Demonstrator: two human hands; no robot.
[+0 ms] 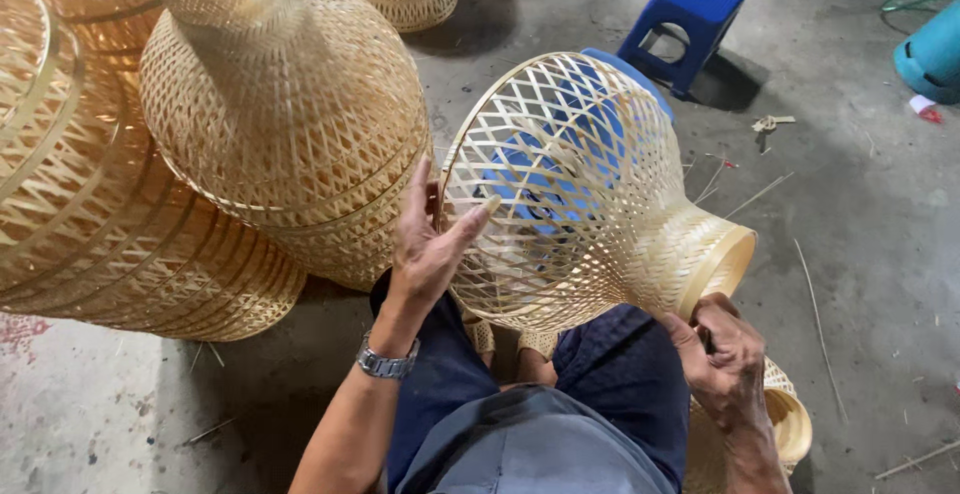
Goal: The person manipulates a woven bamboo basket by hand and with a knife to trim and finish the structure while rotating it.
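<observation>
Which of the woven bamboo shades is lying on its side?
The open-weave shade held between the left hand and right hand; the other shades stand stacked, necks up.

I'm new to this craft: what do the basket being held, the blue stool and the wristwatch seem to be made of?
Basket: thin pale strips in an open lattice, tighter at the neck, probably split bamboo or a similar cane, unpainted and matt. The left hand steadies its wide rim; the right hand grips the neck.
Stool: even blue, moulded shape, likely plastic.
Wristwatch: silvery, shiny linked band, apparently metal.
</observation>
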